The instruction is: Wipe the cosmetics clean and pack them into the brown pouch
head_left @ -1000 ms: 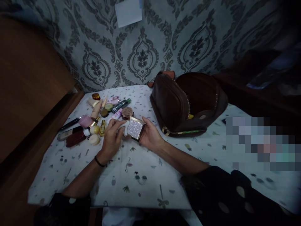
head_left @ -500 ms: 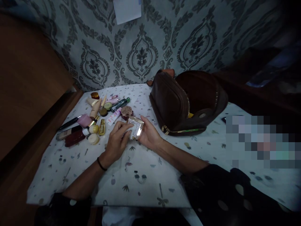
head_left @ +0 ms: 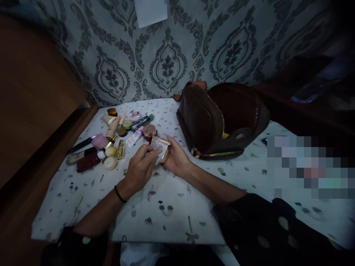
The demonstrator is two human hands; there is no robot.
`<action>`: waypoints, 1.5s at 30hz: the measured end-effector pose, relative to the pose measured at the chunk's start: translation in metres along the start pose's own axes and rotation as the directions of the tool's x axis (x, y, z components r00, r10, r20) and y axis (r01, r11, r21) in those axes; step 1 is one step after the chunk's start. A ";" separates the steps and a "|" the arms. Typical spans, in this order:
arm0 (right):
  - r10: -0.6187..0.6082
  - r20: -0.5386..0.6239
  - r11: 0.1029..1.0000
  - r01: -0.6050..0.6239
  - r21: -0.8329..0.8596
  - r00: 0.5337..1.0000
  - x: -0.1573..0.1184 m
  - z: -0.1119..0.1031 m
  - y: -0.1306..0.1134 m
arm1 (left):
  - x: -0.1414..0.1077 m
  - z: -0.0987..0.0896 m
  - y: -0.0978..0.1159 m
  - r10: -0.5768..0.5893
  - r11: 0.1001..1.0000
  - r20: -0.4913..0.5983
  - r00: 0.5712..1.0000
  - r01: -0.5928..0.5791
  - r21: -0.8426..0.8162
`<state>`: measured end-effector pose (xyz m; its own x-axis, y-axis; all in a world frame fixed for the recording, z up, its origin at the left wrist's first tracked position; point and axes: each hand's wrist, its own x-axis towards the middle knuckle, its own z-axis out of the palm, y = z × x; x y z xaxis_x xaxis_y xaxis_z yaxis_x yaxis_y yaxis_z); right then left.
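A shiny rectangular compact case [head_left: 160, 143] with a glittery silver lid and gold-coloured edges is held above the table. My right hand [head_left: 178, 159] grips it from the right side, fingers wrapped behind and under it. The fingers of my left hand [head_left: 141, 163] are bent and pressed together against the lid. A bit of white tissue [head_left: 155, 156] shows under those fingertips, mostly covered by them. Just behind the compact case lies a round pinkish-gold compact [head_left: 149, 130]. Beside my left hand stands a small gold bottle [head_left: 120, 149].
Several cosmetics lie at the left, among them a dark red bottle [head_left: 88, 162], a pink jar [head_left: 100, 142] and a green-capped tube [head_left: 142, 123]. An open brown bag [head_left: 199, 118] sits at the back right. A wooden panel [head_left: 36, 92] borders the patterned tablecloth [head_left: 177, 221] on the left.
My left fingers have shifted across the compact case's lid, and less of the white tissue shows. The case has tilted slightly, dulling its bright reflection. My right hand stays around it.
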<state>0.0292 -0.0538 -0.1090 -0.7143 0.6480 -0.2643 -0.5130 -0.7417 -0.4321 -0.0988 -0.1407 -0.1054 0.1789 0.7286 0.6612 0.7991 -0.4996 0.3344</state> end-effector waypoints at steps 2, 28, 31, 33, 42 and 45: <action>-0.016 0.017 0.999 0.015 0.029 1.000 0.001 -0.002 0.000 | 0.001 -0.002 -0.005 -0.036 0.999 -0.020 0.999 0.036 -0.015; -0.047 0.041 0.999 0.047 0.004 0.998 0.003 -0.003 -0.005 | 0.004 -0.006 -0.022 -0.338 0.936 -0.026 0.941 0.333 -0.111; -0.041 0.053 0.999 0.041 0.003 0.998 0.004 -0.005 -0.004 | 0.004 -0.006 -0.022 -0.342 0.933 -0.019 0.940 0.337 -0.127; -0.045 0.066 0.999 0.045 0.006 0.997 0.005 -0.007 -0.004 | 0.004 -0.005 -0.022 -0.329 0.936 -0.010 0.944 0.325 -0.136; -0.057 0.004 0.998 0.057 -0.012 0.998 0.003 -0.003 -0.004 | 0.001 0.001 -0.006 -0.165 0.971 0.046 0.985 0.171 -0.166; -0.043 0.034 0.999 0.043 -0.014 0.999 0.004 -0.004 -0.003 | 0.000 0.003 -0.001 -0.100 0.980 0.049 0.994 0.107 -0.166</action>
<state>0.0301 -0.0483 -0.1117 -0.7073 0.6730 -0.2164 -0.5369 -0.7106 -0.4548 -0.0978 -0.1389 -0.1073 0.1264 0.7970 0.5905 0.7075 -0.4898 0.5096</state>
